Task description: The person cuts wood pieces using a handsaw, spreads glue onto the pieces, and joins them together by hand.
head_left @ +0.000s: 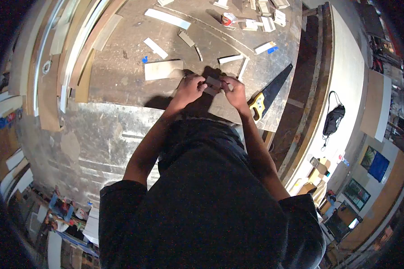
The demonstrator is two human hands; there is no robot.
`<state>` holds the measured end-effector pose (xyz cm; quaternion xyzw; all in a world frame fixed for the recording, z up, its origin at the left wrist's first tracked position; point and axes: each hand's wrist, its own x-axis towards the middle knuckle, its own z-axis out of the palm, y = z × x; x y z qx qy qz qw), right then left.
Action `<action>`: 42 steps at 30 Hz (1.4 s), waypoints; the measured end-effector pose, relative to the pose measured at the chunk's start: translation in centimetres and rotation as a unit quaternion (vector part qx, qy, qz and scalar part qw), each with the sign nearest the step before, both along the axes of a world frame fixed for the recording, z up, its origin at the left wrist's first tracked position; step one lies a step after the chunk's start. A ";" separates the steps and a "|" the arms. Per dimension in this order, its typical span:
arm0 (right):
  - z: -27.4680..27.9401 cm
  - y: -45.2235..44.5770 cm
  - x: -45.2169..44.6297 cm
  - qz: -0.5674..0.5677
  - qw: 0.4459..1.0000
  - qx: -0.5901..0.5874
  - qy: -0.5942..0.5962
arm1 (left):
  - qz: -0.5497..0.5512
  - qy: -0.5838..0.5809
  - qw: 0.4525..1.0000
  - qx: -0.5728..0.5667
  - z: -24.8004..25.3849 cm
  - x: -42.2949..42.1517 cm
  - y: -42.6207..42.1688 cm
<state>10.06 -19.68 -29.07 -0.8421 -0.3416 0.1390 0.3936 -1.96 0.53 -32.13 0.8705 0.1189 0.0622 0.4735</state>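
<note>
Close together over the workbench (121,85), my left hand (191,91) and my right hand (234,94) both have their fingers closed. Between them is a small wooden piece (213,82), shaded and partly covered by the fingers. My left fingertips pinch its left side, and my right fingertips grip near its right side. Fine detail of the piece is lost in shadow. Left of my left hand lies a pale rectangular board (163,70). A handsaw (274,87) with a yellow handle rests to the right of my right hand.
Wood strips (167,19) and offcuts are scattered over the far bench, with a small red and white container (228,19) among them. Long planks (83,49) are stacked at the left. On the pale board surface (345,76) at the right lies a black pouch (334,119).
</note>
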 end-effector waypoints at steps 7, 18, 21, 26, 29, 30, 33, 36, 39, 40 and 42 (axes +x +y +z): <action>1.9 0.6 1.0 -0.008 0.993 -0.088 0.074 | -0.027 -0.069 0.996 0.051 -1.4 2.3 -0.9; 0.9 -1.2 0.2 -0.041 0.985 -0.121 0.117 | 0.018 0.000 0.998 -0.063 0.5 2.2 0.3; 0.2 -1.6 0.2 -0.006 0.982 -0.178 0.066 | 0.052 0.042 0.989 -0.133 -0.6 1.5 0.3; -0.8 -1.9 0.1 -0.014 0.982 -0.166 0.085 | 0.027 0.025 0.988 -0.148 -0.3 1.3 0.5; -0.2 -1.6 0.1 -0.021 0.982 -0.169 0.082 | 0.005 0.017 0.996 -0.086 -1.1 1.4 0.4; -0.1 -1.6 0.1 -0.022 0.982 -0.168 0.082 | 0.005 0.017 0.996 -0.086 -0.9 1.4 0.4; 0.0 -1.6 0.0 -0.029 0.983 -0.169 0.070 | 0.002 -0.007 0.999 -0.043 -0.4 1.5 0.2; 0.6 -1.4 -0.2 -0.018 0.985 -0.162 0.057 | 0.008 0.024 0.996 -0.086 -0.3 1.8 0.0; 1.6 -0.3 -0.9 -0.051 0.974 -0.212 0.065 | 0.015 0.027 0.998 -0.053 -0.6 2.1 -0.2; 1.8 -0.1 -1.0 -0.057 0.974 -0.205 0.074 | 0.017 0.025 0.998 -0.056 -0.3 2.1 -0.2; 1.7 0.0 -1.2 -0.063 0.975 -0.198 0.083 | 0.019 0.023 0.998 -0.059 -0.1 2.2 -0.2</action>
